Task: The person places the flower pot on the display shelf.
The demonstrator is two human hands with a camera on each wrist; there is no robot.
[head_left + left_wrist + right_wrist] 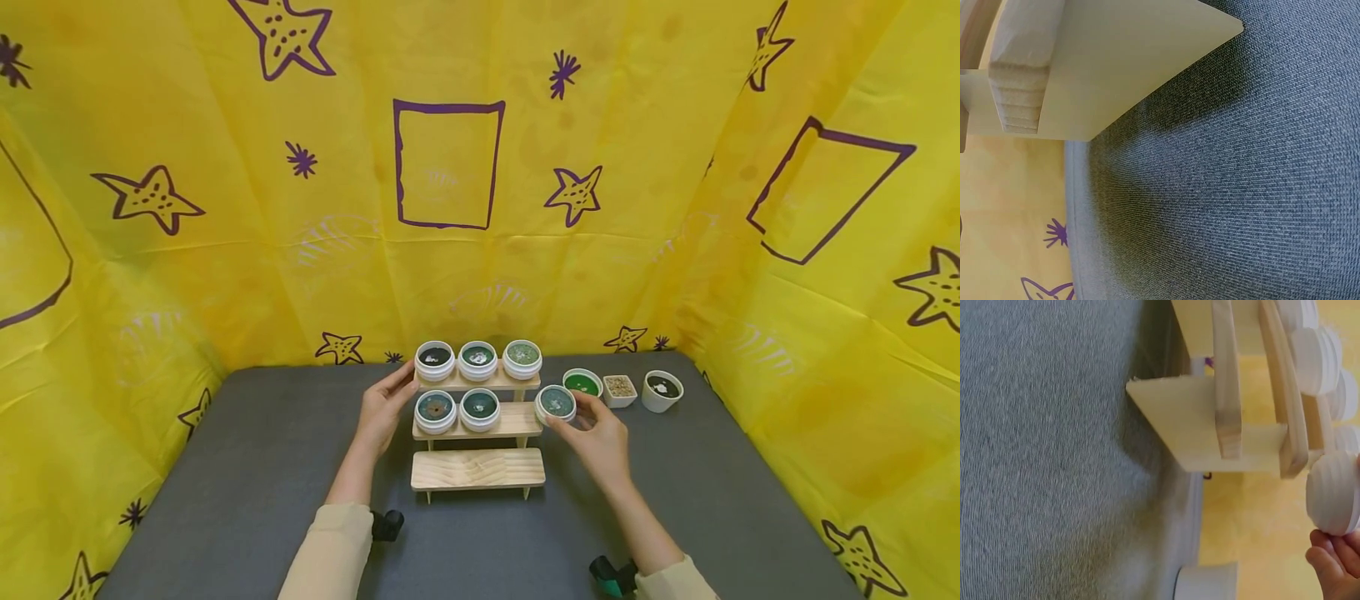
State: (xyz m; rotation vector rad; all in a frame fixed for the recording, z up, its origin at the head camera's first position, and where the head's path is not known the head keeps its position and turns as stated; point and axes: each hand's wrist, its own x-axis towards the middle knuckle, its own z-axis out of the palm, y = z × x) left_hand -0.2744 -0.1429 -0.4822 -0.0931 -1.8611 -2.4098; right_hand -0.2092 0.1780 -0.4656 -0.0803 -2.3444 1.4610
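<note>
A three-step wooden stand (477, 469) carries small white pots with dark and green contents on its upper two steps. At its upper left end, my left hand (381, 410) holds the stand's edge, fingertips right beside the top-left pot (435, 360). My right hand (602, 437) pinches a white ribbed pot (557, 402) with teal contents between thumb and fingers. That pot is just off the right end of the middle step, next to two pots on it, and tilts in the right wrist view. In the left wrist view the left fingers are out of sight.
Right of the stand, a white cup with green contents (582, 382), a square dish of pale grains (619, 390) and a white cup with dark contents (662, 391) stand on the grey table (300, 467). Yellow patterned cloth (450, 275) surrounds the back and sides.
</note>
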